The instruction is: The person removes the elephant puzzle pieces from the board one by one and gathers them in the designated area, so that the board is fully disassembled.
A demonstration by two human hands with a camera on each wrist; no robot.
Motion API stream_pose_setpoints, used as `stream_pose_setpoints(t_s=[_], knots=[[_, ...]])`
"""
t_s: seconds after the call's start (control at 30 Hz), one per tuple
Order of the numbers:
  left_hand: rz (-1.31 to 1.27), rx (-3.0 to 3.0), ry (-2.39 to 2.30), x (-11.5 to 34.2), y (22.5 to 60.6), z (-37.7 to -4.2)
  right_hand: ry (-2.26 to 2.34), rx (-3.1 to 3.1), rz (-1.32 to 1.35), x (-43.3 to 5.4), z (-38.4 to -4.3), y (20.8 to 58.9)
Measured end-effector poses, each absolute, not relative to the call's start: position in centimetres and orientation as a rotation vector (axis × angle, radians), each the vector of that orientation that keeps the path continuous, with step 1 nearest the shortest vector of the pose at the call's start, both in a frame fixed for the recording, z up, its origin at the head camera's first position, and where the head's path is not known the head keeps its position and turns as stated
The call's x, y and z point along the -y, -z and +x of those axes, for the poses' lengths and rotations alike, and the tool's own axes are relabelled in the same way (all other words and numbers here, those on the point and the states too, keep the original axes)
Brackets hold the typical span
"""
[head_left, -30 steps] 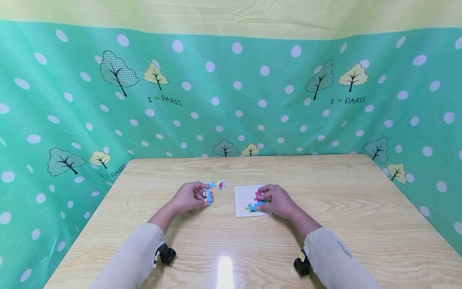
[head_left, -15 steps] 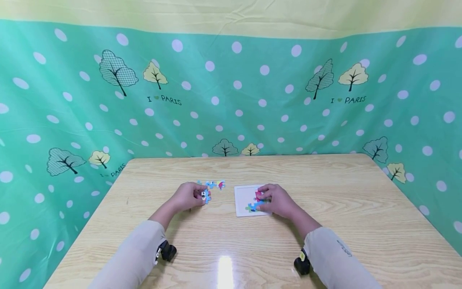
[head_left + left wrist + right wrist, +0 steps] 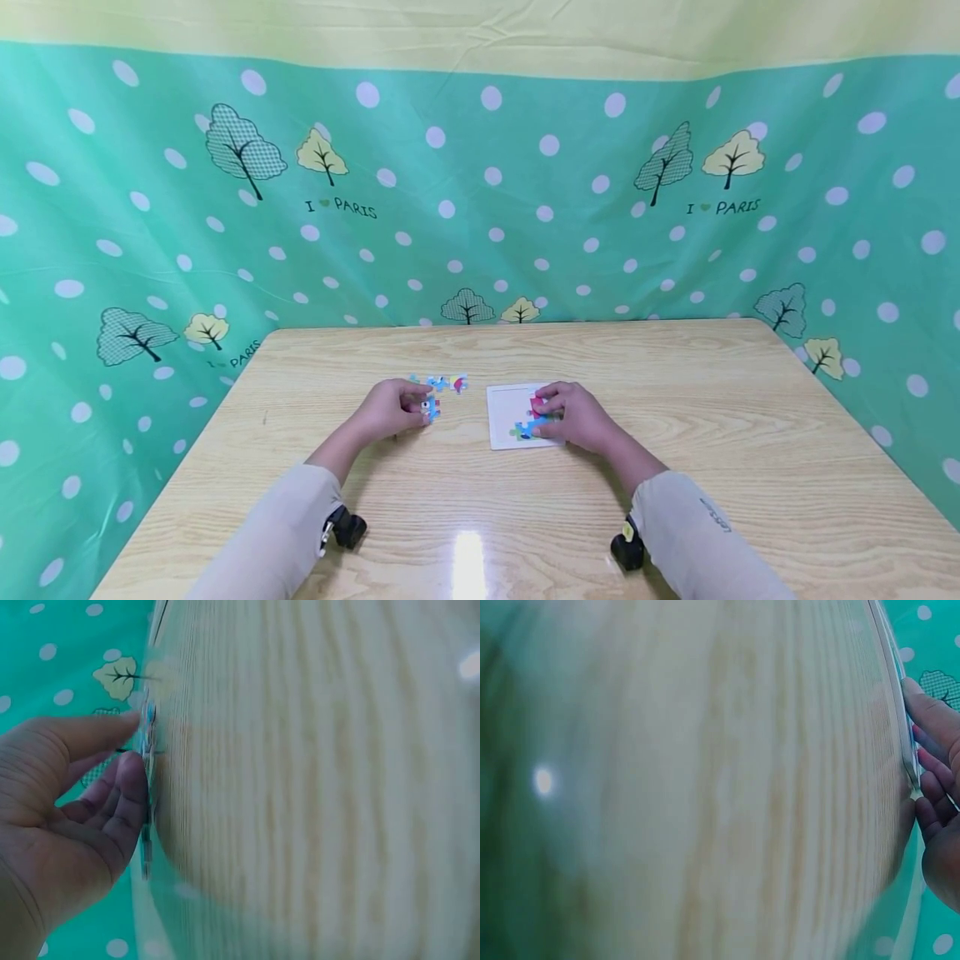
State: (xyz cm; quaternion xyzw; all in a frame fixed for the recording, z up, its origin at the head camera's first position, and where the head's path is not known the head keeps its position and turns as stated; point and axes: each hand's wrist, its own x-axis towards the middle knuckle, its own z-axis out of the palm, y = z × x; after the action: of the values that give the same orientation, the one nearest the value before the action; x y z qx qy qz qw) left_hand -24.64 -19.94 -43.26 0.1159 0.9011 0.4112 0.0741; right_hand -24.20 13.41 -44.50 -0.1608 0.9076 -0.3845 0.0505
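Observation:
My left hand (image 3: 390, 408) pinches a small jigsaw piece (image 3: 431, 408), blue with white, black and red print, at the left of the table's middle. In the left wrist view the thumb and fingers (image 3: 132, 776) meet the thin piece edge-on, close over the wood. My right hand (image 3: 573, 417) rests on the right part of a white square puzzle tray (image 3: 506, 408). Its fingertips touch a red jigsaw piece (image 3: 537, 405), and the thumb lies at a blue and green piece (image 3: 522, 431). The palm hides the tray's right side. In the right wrist view the fingers (image 3: 930, 712) sit at the tray's edge.
Loose jigsaw pieces lie just beyond the left hand, among them a blue one (image 3: 437, 383) and a yellow and red one (image 3: 459, 383). The wooden table (image 3: 465, 483) reaches back to a green dotted curtain (image 3: 465, 208).
The piece in my left hand has shifted slightly left, turned a little, then come back slightly right. My right hand and the tray have kept their place.

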Motion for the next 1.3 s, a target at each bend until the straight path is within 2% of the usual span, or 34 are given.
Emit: stream_pose_setpoints(t_s=[0.43,1.3], knots=[[0.331,-2.525,-1.602,18.5,42.5,-23.8,1.148,-2.781,-0.508,-13.6,-24.4,44.4],[0.419,-2.382,-1.758,14.7,41.4,-23.0,1.206,-2.756,-0.497,-13.5,-24.5,45.1]])
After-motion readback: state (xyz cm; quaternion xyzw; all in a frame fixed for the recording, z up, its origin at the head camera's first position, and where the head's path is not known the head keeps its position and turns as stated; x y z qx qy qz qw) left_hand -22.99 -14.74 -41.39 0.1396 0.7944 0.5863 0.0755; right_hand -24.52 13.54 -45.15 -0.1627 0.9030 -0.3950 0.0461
